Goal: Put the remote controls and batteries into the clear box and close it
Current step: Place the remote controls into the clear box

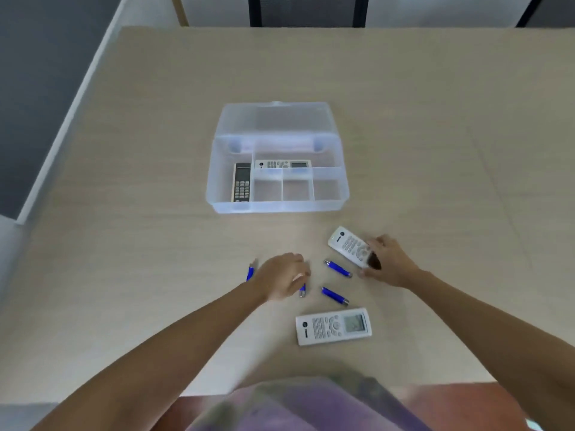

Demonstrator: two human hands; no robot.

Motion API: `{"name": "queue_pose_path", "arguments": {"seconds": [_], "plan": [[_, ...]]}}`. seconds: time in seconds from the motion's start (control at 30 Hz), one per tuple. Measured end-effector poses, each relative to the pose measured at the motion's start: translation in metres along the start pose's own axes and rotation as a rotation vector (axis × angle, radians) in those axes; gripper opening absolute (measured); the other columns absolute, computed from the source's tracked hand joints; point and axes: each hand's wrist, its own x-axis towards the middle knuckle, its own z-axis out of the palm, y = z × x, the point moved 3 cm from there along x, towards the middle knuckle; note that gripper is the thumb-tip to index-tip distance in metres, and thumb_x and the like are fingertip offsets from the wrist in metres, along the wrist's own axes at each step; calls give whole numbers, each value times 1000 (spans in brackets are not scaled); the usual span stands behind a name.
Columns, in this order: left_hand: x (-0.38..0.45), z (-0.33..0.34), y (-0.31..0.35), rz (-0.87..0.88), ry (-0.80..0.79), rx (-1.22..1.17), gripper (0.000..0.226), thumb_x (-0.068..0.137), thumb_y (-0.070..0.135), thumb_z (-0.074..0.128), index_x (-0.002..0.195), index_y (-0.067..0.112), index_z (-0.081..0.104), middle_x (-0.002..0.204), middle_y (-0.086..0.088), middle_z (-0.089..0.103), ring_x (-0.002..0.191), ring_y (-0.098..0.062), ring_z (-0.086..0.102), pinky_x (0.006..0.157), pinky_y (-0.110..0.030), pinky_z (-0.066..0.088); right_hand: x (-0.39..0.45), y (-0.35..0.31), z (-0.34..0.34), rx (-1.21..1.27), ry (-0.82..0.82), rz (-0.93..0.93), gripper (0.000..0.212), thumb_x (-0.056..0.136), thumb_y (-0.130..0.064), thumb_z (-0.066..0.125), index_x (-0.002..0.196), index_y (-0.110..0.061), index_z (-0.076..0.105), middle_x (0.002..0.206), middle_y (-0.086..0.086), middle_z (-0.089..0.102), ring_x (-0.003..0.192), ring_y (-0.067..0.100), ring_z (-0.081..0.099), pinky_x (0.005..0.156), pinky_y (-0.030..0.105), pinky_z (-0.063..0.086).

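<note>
A light wooden table carried all the items. At the left of the group near the person, one blue battery lay partly hidden behind the left hand. The left hand was palm down over the table with the fingers loosely curled. A second battery showed just below its fingertips; whether the fingers gripped it could not be determined, as the hand was blurred.

Further back, near the middle of the table, stood the clear box, with its lid swung open behind it. The box was split into compartments. A dark remote lay in the long left compartment. A white remote lay crosswise in the rear compartment just to its right. The three small front compartments held nothing visible.

To the right of the left hand, two more blue batteries, an upper one and a lower one, lay loose on the table, both angled. Below them, nearest the person, a white remote with a screen lay flat and untouched.

At the right, the right hand closed its fingers and thumb around the near end of another white remote. That remote pointed away toward the box, well apart from it.
</note>
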Motion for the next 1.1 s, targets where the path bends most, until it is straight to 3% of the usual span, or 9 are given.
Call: {"name": "queue_pose_path", "arguments": {"seconds": [0.07,0.13,0.23,0.37,0.5,0.63,0.77,0.97,1.1], "plan": [[0,29,27,-13,-239,31,29,92,33,52,106,11,63,105,-7,64,101,-27,60,77,-36,49,-7,-2,8,-5,33,26,78,77,-43,68,139,-9,35,133,19,39,120,38,41,102,45,41],[0,54,50,-13,-361,150,45,84,47,59,111,10,57,111,-8,59,104,-26,56,75,-38,47,-8,-5,10,39,60,62,72,78,-38,67,134,-5,36,129,21,41,115,39,44,98,44,42],[-2,82,70,-34,-390,305,63,71,45,70,116,7,49,116,-11,57,102,-29,56,68,-37,44,-11,0,6,273,50,143,64,75,-30,73,121,-2,38,121,20,47,101,34,52,80,36,42],[-5,85,77,-51,-396,293,54,75,29,67,117,2,48,119,-15,54,103,-31,53,68,-34,36,-20,11,-16,462,82,177,50,76,-29,71,109,-8,39,104,12,61,85,27,55,59,31,42],[7,17,56,-187,-318,-105,55,76,30,68,119,10,41,116,-10,60,95,-28,61,68,-29,40,-22,19,-53,790,149,183,56,66,-30,69,115,-26,42,105,4,64,90,22,62,69,33,49],[64,-96,8,-215,-131,-195,58,79,23,73,121,10,34,118,-14,62,87,-22,55,65,-31,45,-2,15,-99,944,266,130,52,73,-25,70,118,-26,45,109,3,64,82,15,59,69,31,47],[135,-177,-46,-301,-80,-210,62,87,28,64,135,13,27,127,-15,57,98,-30,60,78,-40,51,34,-2,-139,977,337,86,49,74,-25,71,115,-29,46,110,4,65,87,18,60,74,35,48],[215,-193,-94,-334,-179,-18,66,77,20,74,127,27,31,118,-15,61,89,-35,65,74,-45,56,89,-30,-170,912,344,13,52,71,-27,71,116,-33,47,105,-7,66,94,21,64,77,40,54],[234,-170,-117,-316,-299,-50,65,77,19,74,134,27,42,135,-5,54,121,-30,52,102,-44,44,116,-46,-172,889,324,-36,52,74,-26,71,119,-32,46,105,-13,65,94,17,64,77,36,53]]}}
